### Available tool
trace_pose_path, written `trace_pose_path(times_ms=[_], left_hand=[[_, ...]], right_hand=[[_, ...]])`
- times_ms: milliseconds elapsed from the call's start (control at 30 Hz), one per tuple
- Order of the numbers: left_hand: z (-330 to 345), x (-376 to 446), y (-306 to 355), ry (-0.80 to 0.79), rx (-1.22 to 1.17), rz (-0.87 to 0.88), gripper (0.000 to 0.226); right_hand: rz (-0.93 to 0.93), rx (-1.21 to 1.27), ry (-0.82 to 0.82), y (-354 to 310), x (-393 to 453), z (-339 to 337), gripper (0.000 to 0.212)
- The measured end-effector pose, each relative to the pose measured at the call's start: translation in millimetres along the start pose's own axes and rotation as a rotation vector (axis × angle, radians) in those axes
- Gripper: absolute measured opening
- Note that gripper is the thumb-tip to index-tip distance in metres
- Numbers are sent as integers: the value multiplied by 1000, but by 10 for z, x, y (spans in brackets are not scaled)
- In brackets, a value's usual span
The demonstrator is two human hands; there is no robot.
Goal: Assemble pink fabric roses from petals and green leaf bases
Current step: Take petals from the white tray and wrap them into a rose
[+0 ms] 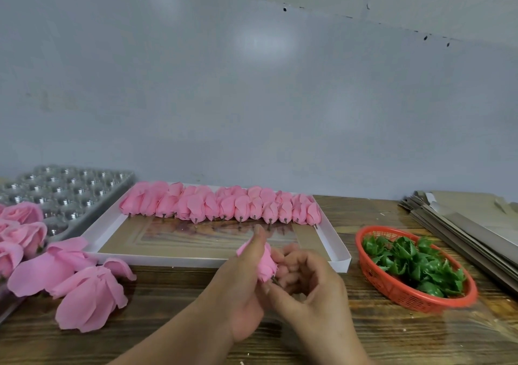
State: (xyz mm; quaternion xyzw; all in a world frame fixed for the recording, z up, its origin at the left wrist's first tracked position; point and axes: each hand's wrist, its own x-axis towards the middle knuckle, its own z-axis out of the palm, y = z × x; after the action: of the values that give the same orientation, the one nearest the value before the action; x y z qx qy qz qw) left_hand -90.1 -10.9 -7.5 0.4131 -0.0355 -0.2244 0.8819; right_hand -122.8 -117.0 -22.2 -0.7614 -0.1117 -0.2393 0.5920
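My left hand [241,289] is wrapped around a pink rose bud [266,265], its stem end pointing down to the right. My right hand [305,278] touches that stem end with its fingertips; whether it holds anything small I cannot tell. A row of several pink buds [218,205] with dark stems lies along the far side of a white shallow tray [340,261]. Loose pink petal clusters [87,294] lie on the table at the left. A red basket [403,294] at the right holds several green leaf bases [414,264].
Finished pink roses [19,224] sit at the far left edge. A clear plastic blister tray [64,191] stands behind them. Flat grey cardboard sheets [471,224] are stacked at the far right. The wooden table [168,322] ends at a pale wall.
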Motion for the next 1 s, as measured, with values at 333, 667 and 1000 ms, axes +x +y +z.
trace_pose_path(times_ms=[333, 667, 1000], left_hand=[[17, 3, -63, 2, -133, -63, 59], [49, -63, -165, -134, -190, -84, 66], [-20, -29, -184, -64, -65, -56, 36]], right_hand=[[-476, -456, 25, 55, 4, -30, 23], [-157, -90, 100, 12, 6, 33, 17], [149, 210, -41, 26, 23, -5, 16]])
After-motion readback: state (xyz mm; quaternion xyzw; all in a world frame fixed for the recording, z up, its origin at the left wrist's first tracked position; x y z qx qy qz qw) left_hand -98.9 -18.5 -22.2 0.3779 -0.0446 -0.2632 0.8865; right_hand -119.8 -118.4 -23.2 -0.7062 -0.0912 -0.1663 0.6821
